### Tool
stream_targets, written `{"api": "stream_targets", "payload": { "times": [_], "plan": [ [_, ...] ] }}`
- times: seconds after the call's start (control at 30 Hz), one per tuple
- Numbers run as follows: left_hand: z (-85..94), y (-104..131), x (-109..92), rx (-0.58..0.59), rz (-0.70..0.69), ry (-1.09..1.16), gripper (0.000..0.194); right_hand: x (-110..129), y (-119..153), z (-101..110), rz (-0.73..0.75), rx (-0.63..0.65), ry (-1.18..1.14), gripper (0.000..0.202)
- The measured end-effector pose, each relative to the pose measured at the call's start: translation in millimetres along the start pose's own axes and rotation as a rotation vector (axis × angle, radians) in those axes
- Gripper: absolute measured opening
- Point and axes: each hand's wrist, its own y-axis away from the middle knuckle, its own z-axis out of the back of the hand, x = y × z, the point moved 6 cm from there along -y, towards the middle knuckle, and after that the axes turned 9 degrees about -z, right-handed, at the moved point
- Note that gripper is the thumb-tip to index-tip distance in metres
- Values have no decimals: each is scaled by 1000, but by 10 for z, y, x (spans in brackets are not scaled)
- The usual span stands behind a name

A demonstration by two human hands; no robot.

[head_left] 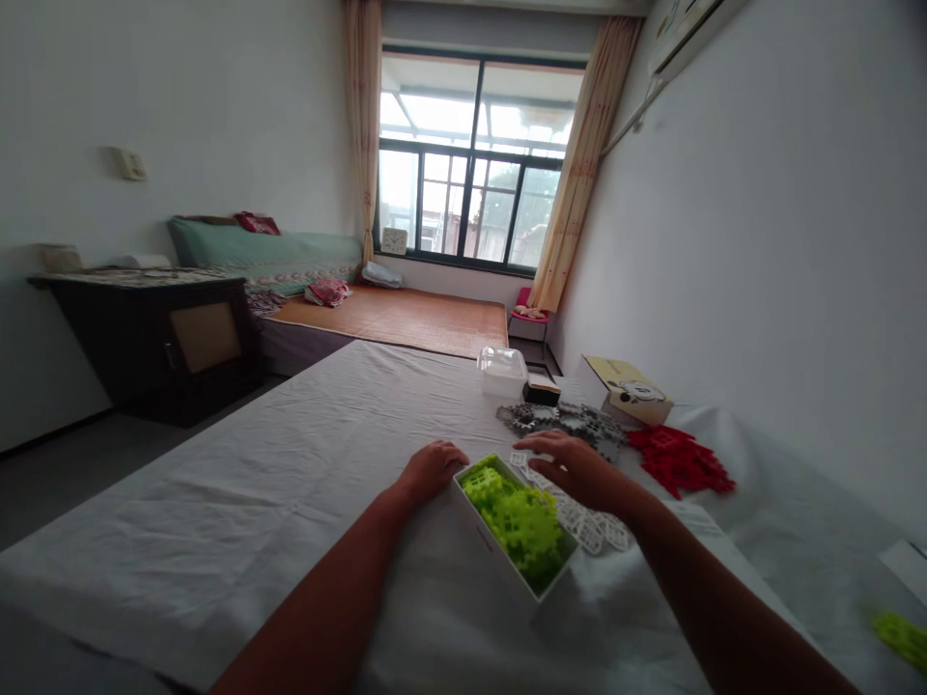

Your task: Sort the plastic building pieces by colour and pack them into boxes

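Observation:
A white rectangular box (487,547) stands on the cloth-covered table, filled with bright green interlocking toy pieces (525,521). My left hand (433,470) lies by the box's far left corner, its fingertips at the rim. Fingers apart and slightly bent, my right hand (569,470) hovers beyond the box's right side with nothing visible in it. White openwork pieces (592,531) are scattered below and around that hand. Behind them spreads a pile of grey pieces (590,425), and red pieces (679,460) lie farther right.
A clear plastic container (502,370) and a small black box (542,388) stand at the table's far end. Near the wall is a yellow box (630,386). More green pieces (902,632) show at the lower right. White cloth (290,502) covers the table.

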Motion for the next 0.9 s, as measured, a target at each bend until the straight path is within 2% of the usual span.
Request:
{"api": "stream_targets", "payload": {
  "times": [0.1, 0.17, 0.3, 0.43, 0.57, 0.7, 0.8, 0.9],
  "plan": [
    [10, 2, -21, -4, -5, 17, 25, -121, 204, -10, -99, 81, 16, 27],
    [19, -1, -38, -13, -15, 31, 25, -130, 323, -83, -136, 81, -18, 25],
    [23, -7, -49, -19, -18, 57, 25, -129, 412, -169, -165, -33, -98, 22],
    [22, -4, -34, -30, -8, 67, 24, -195, 407, -62, -204, -206, 13, 23],
    [110, -11, -45, -114, 0, 117, 29, -162, 440, -130, -190, -85, 84, 21],
    [274, -41, -196, -226, -78, 292, 31, -153, 565, -142, -168, -91, 68, 22],
    [294, -68, -356, -156, -124, 351, 31, -269, 724, -57, -182, -137, 12, 23],
    [249, -79, -450, -58, -125, 334, 33, -493, 965, 137, -279, -228, -57, 24]
  ]
}}
